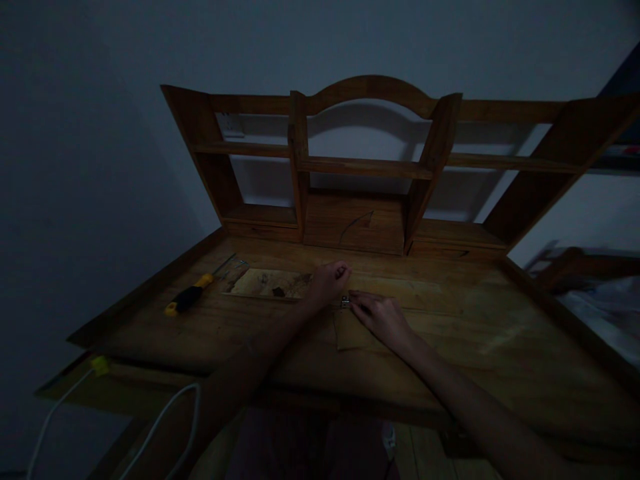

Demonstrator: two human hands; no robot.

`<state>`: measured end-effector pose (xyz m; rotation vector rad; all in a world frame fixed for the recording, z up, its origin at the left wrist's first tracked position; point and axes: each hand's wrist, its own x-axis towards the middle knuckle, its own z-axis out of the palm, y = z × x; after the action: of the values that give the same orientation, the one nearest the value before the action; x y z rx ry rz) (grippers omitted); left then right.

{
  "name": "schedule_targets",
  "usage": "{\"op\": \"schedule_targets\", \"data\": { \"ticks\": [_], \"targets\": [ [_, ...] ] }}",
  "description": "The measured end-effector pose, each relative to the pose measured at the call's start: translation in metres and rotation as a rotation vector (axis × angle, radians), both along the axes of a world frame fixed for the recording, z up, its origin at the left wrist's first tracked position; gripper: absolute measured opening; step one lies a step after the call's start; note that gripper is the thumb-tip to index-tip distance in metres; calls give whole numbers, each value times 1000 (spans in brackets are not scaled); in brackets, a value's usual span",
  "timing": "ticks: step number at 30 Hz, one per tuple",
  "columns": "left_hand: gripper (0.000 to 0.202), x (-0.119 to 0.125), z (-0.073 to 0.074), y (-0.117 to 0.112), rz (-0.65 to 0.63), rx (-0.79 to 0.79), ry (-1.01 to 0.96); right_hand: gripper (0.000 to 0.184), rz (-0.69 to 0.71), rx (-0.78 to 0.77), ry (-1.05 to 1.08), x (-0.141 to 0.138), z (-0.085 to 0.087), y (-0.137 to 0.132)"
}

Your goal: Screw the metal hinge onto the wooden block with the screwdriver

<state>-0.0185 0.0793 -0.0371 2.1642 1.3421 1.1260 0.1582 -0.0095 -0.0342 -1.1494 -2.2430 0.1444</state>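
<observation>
My left hand rests on the wooden desk, fingers curled into a loose fist on a long pale wooden board. My right hand lies just right of it, fingers pressed together at a small metal piece, perhaps a hinge, between the two hands. A smaller wooden piece lies under my right hand. The light is dim, so I cannot tell whether the left fist holds anything.
A screwdriver with a yellow and black handle lies at the desk's left. A wooden shelf hutch stands at the back against the wall. White cables hang at the near left edge. A bed shows at right.
</observation>
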Motion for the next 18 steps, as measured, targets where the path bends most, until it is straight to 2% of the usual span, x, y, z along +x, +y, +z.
{"op": "schedule_targets", "data": {
  "ticks": [7, 18],
  "targets": [
    [26, 0, 6, -4, 3, -22, 12, 22, 3, -14, -15, 0, 3, 0],
    [25, -1, 3, -3, 17, 14, 24, 22, 9, -20, -21, 1, 1, 2]
  ]
}}
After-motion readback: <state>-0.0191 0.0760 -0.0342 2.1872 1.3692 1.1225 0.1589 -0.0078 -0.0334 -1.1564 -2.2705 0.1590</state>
